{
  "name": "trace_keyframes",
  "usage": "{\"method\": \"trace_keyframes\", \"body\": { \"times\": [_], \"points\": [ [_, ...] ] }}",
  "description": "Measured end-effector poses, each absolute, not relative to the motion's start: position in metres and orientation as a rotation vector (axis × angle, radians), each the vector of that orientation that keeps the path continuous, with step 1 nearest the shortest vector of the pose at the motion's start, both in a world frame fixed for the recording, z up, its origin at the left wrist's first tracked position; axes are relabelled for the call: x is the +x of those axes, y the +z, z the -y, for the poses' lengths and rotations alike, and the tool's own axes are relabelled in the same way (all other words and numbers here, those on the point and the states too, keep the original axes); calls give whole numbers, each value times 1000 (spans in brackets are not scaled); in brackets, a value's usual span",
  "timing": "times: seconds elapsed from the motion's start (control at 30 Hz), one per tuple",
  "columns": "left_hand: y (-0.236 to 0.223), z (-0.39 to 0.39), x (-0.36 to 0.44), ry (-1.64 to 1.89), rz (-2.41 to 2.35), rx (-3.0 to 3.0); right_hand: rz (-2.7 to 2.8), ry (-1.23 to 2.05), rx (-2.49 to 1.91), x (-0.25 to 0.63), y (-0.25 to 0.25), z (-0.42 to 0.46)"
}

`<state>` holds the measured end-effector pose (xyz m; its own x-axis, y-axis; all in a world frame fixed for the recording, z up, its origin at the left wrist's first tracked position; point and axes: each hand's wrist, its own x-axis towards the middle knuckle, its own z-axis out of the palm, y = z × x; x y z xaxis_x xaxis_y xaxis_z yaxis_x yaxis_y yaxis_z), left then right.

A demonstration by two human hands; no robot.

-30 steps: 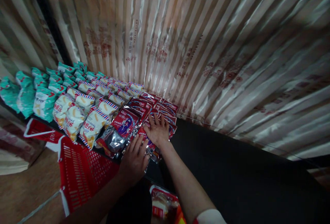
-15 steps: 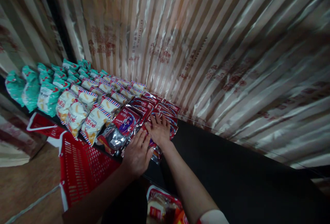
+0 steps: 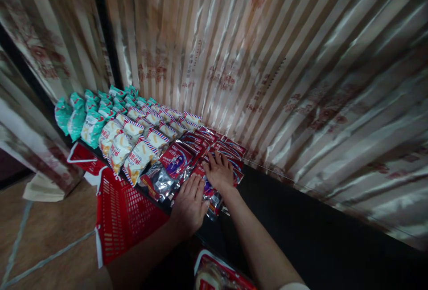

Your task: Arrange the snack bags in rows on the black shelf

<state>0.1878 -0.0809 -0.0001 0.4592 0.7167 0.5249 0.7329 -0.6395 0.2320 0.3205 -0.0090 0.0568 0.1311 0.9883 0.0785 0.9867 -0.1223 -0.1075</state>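
Note:
Rows of snack packets lie on a black table (image 3: 301, 218). My right hand (image 3: 220, 172) rests flat, fingers spread, on the dark red packets (image 3: 230, 149) at the right end of the rows. My left hand (image 3: 189, 206) lies palm down with fingers stretched out on the near packets at the table's front edge, just left of my right hand. A red and silver packet (image 3: 174, 161) sits just left of both hands. Neither hand grips anything.
White packets with striped edges (image 3: 140, 156) and teal packets (image 3: 92, 123) fill the table's left part. A red plastic basket (image 3: 123, 218) stands on the floor below the table's edge. A striped shiny curtain (image 3: 267, 58) hangs behind. Another red packet (image 3: 214, 276) shows at the bottom edge.
The view has shifted, so everything sits further right in the picture. My left hand has crept a little forward beside my right hand. Both hands stay flat on the packets.

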Motion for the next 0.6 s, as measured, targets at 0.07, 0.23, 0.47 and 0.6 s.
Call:
{"method": "trace_keyframes", "body": {
  "times": [0.07, 0.23, 0.47, 0.6],
  "points": [
    [1, 82, 186, -962, 1317, -2640, 1951, -25, -2230, 320, 56, 9],
    [5, 85, 186, -1076, 1323, -2580, 1899, -303, -1996, 315, 66, 11],
    [21, 89, 178, -1245, 1320, -2529, 1986, -183, -1589, 272, 92, 13],
    [28, 77, 145, -1380, 1377, -2393, 2060, -81, -1560, 241, 98, 10]
  ]
}}
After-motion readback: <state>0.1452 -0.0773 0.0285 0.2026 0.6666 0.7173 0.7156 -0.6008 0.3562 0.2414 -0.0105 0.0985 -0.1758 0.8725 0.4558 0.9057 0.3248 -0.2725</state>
